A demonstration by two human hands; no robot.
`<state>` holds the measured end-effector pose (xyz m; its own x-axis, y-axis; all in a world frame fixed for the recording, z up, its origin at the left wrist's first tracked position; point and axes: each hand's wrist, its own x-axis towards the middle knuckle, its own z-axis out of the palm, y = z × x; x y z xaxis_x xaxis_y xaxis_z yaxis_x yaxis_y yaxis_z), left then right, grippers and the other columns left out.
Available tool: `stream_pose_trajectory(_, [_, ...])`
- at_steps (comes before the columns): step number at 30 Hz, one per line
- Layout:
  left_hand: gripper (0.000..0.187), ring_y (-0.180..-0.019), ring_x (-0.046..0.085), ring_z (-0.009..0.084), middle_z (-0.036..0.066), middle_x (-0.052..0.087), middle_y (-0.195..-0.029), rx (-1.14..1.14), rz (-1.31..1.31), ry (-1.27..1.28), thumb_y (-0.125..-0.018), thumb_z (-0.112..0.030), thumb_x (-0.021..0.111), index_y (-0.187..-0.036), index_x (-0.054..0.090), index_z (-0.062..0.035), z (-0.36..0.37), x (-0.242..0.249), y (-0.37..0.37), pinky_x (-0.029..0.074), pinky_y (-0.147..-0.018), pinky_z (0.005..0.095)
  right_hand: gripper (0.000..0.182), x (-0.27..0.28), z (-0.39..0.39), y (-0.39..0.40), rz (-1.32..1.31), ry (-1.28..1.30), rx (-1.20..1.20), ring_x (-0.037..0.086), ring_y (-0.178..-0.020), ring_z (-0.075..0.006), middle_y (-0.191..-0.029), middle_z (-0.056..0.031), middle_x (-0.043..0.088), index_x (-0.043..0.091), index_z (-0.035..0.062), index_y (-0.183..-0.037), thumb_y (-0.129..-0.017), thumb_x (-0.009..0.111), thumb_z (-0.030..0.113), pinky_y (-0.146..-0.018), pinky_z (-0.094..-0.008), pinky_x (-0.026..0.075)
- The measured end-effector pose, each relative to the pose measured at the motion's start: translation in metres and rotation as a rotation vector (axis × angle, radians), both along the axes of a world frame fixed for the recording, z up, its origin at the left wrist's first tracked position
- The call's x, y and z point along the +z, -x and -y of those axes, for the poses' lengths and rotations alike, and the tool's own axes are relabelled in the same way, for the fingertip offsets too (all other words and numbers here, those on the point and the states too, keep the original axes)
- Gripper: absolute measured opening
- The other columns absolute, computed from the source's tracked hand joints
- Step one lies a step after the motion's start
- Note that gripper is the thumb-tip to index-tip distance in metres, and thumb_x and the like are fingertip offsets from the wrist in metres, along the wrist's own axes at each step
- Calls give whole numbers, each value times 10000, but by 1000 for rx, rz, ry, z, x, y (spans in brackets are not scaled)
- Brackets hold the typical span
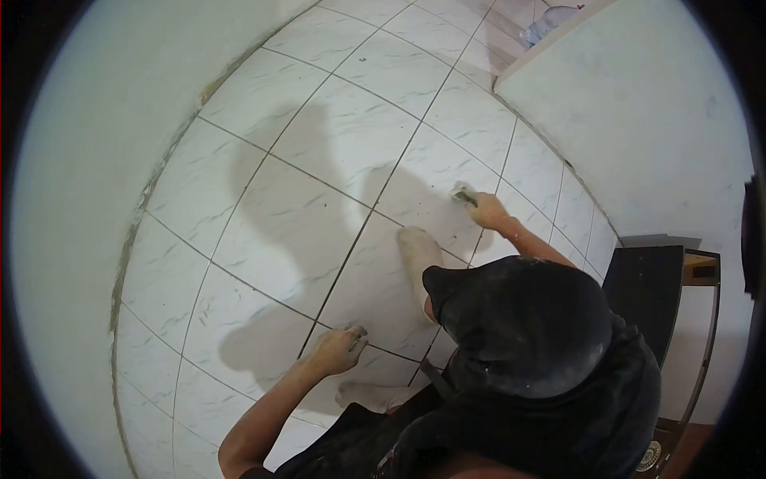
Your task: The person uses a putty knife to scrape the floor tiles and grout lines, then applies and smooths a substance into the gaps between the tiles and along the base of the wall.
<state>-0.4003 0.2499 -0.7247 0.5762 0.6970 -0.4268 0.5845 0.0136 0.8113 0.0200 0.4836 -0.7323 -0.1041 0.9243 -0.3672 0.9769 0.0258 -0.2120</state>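
My right hand [489, 211] is closed around a small flat-ended tool [461, 194] with a pale head and a darker handle. It looks like a scraper or putty knife, though the exact kind is hard to tell. The tool's head is over the white tiled floor [415, 172], past my foot. Lower in the view, my left hand [339, 350] has its fingers curled together. Something greyish shows at those fingertips, but I cannot make out what it is. Two feet in pale socks [419, 251] stand on the tiles between and below the hands.
A pale wall [104, 160] with a rough, chipped lower edge runs down the left. Another wall [630, 104] stands at the upper right, with clear plastic [550, 22] behind its top. Black furniture [645, 291] is at the right. Small specks of debris [325, 205] dot the floor.
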Motion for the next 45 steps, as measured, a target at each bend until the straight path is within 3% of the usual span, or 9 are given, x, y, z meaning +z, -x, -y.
stream_pose_trajectory(10, [296, -984, 629, 403, 204, 659, -1070, -84, -201, 144, -945, -256, 528, -1095, 645, -29, -64, 12, -47, 484, -885, 479, 428, -18, -56, -54, -154, -52, -72, 611, -996, -445, -1072, -282, 642, 575, 104, -1298, -892, 544, 233, -889, -496, 480])
stream_pose_trajectory(16, [292, -973, 630, 393, 204, 657, -1051, -209, -155, -4, -941, -245, 548, -1127, 631, -36, -153, 22, -138, 486, -873, 474, 318, -14, -109, -63, -125, 17, -69, 624, -888, -453, -946, -259, 665, 626, 31, -1156, -921, 550, 232, -822, -501, 492])
stream_pose_trajectory(18, [250, -975, 627, 370, 177, 649, -1035, -201, -213, -211, -921, -220, 559, -1082, 642, -48, -197, 19, -167, 481, -853, 479, 301, -12, -134, -55, -135, 37, -51, 636, -841, -447, -892, -252, 670, 630, 45, -1144, -933, 524, 232, -799, -513, 501])
stream_pose_trajectory(24, [305, -1078, 583, 350, 174, 614, -1134, 0, -61, -326, -907, -197, 567, -1156, 608, -26, -287, 29, -252, 457, -918, 466, 291, -28, -164, -37, -78, 124, -96, 649, -839, -425, -875, -260, 667, 636, 70, -1162, -930, 517, 200, -783, -521, 513])
stream_pose_trajectory(27, [325, -1120, 566, 352, 172, 603, -1176, 22, -56, -242, -913, -189, 554, -1191, 597, -27, -303, 34, -277, 442, -953, 471, 237, -4, -179, -32, -47, 123, -32, 679, -848, -404, -871, -218, 691, 675, -13, -964, -908, 520, 157, -789, -477, 548])
stream_pose_trajectory(34, [336, -1188, 532, 352, 179, 582, -1223, 114, -72, 15, -922, -202, 549, -1193, 587, -7, -295, -11, -274, 411, -1007, 474, 196, -14, -208, -30, 3, 195, 42, 689, -825, -385, -853, -213, 691, 688, 19, -933, -880, 539, 135, -753, -469, 556])
stream_pose_trajectory(40, [345, -1262, 474, 363, 192, 536, -1304, 41, -22, -127, -907, -189, 579, -1196, 576, 0, -286, -32, -270, 383, -1050, 467, 156, -14, -214, -14, -40, 130, 27, 695, -823, -364, -841, -207, 693, 684, 5, -904, -847, 569, 93, -728, -464, 560])
stream_pose_trajectory(43, [361, -1270, 473, 360, 189, 537, -1311, 55, 1, -149, -909, -201, 580, -1208, 575, 1, -293, -33, -275, 373, -1062, 471, 217, -12, -207, -9, 28, 181, 45, 674, -787, -383, -820, -216, 677, 649, 51, -1060, -893, 528, 118, -728, -476, 540])
stream_pose_trajectory(45, [403, -1338, 398, 397, 208, 468, -1393, 34, -22, -174, -913, -212, 579, -1260, 557, -8, -293, -36, -280, 337, -1091, 510, 135, -22, -211, -8, -15, 139, 8, 698, -839, -362, -845, -204, 694, 678, 6, -890, -832, 577, 74, -740, -461, 561])
